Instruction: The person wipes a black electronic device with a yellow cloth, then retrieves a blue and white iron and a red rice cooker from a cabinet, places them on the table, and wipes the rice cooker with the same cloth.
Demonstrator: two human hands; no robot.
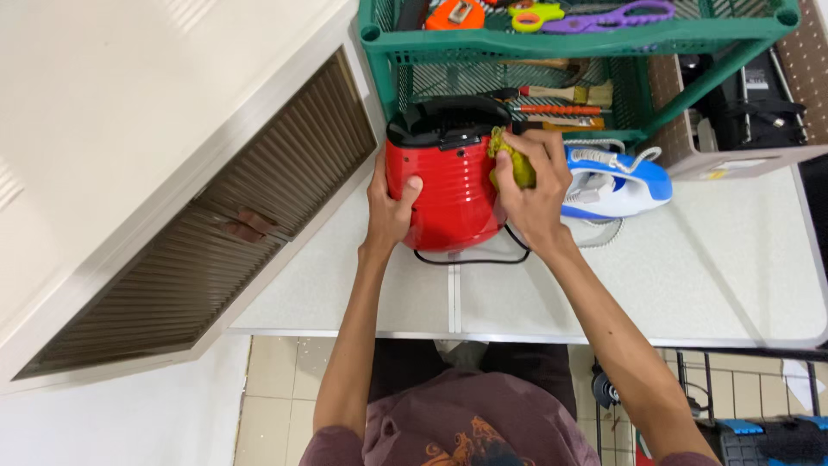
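Observation:
A red ribbed cooker pot [448,194] with a black lid stands on the white tabletop [690,276], its black cord looping out beneath it. My left hand [388,207] grips the pot's left side, thumb on the red wall. My right hand [530,185] presses a crumpled yellow-green cloth [511,162] against the pot's upper right side, just below the lid.
A blue and white clothes iron [617,185] lies right of the pot. Behind stands a green rack [569,39] holding scissors, a tape measure, a brush and screwdrivers. A slatted cabinet door [216,233] runs along the left. A brown box [742,129] sits at the back right.

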